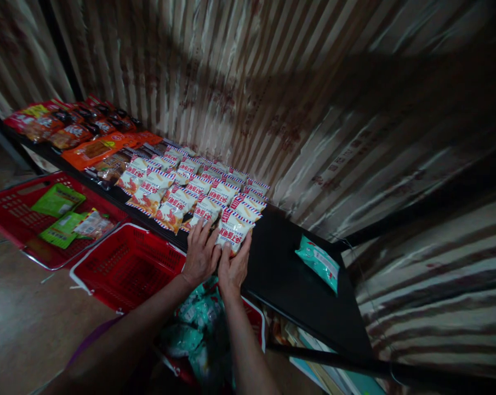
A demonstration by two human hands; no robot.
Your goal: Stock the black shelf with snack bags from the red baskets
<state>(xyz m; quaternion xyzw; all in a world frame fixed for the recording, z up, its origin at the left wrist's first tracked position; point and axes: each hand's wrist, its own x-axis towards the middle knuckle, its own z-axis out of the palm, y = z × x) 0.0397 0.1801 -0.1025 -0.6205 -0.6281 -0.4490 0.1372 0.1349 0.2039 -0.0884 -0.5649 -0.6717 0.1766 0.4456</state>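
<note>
both hands are over the front edge of the black shelf (pixel 280 258), in among the white packets (pixel 186 200), which stand in close rows across its middle stretch. the left hand (pixel 201 251) has its fingers a little apart, lying against the lower part of a packet in the front row. the right hand (pixel 234 269) curves round the near side of the end packet (pixel 234 226), thumb at its bottom and fingers along its right side; i can't tell from here how firmly either hand grips. that end packet sits close to the shelf's front edge, at the right end of its row.

further right a lone teal packet (pixel 318 263) lies near the shelf's right edge, towards the back corner. orange packets (pixel 93 151) and dark red ones crowd the left end. below the front edge, a red basket (pixel 9 206) holds green packets (pixel 61 200), another red basket (pixel 108 277) stands beside it, and teal bags (pixel 190 329) fill a third one under the forearms.
</note>
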